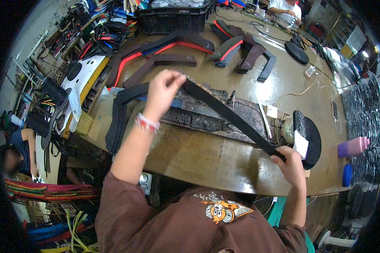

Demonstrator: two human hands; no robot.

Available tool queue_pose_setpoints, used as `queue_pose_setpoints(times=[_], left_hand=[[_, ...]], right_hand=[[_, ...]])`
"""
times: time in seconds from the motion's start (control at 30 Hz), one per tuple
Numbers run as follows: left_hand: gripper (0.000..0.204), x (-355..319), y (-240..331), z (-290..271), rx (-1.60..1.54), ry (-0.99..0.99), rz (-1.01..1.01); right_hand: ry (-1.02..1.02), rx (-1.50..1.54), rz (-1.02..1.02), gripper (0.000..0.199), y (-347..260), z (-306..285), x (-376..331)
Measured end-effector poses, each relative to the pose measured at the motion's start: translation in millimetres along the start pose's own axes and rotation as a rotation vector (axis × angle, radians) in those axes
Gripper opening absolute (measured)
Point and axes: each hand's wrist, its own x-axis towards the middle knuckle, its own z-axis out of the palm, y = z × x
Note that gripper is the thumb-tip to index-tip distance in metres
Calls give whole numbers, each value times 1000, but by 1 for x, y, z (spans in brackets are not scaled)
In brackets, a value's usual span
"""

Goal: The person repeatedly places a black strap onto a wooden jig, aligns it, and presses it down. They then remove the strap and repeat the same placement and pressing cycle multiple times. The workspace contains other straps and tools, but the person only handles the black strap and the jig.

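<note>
and here we are at the desk (190, 154), with a black strap (230, 114) pulled straight between two bare hands! the left hand (166, 89) is up high, thumb and fingers pinched together around the strap's upper end, a red and white bracelet (147, 124) on that wrist. down on the right, the right hand (290, 163) closes on the lower end, thumb against the band near the desk's front edge. the strap itself runs on a slant, from upper left to lower right, across the dark, worn board (200, 121) that lies on the desk.

just beside the right hand sits a thick black roll (312, 141); whether the strap joins it, i cannot tell. over to the left, a stack of bent black strips (119, 120) lies beside the left forearm. farther back, angled dark pieces with red edges (128, 59) spread out in front of a black crate (173, 19), and a flat black coil (296, 52) rests to the right. out at the right edge, a pink and purple roll (354, 146) stands near a blue one (347, 175). across the desk, a person in a white shirt (285, 6) has both hands close together!
</note>
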Motion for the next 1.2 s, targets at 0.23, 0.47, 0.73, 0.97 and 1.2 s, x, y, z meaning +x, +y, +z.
queue_pose_setpoints(times=[0.23, 0.47, 0.73, 0.97, 1.2], left_hand=[[40, 64, -63, 16, 376, -299, -234], [38, 66, -85, 27, 470, -387, -304], [41, 63, -79, 27, 502, -316, -223], [35, 65, -54, -3, 410, -237, -177], [26, -6, -83, -123, 711, 308, -395]], right_hand=[[102, -67, 120, 35, -32, -6, 50], [-45, 85, 230, 41, 3, 48, 42], [44, 247, 192, 45, 27, 84, 40], [59, 449, 501, 37, 42, 68, 14], [120, 977, 152, 17, 13, 45, 16]])
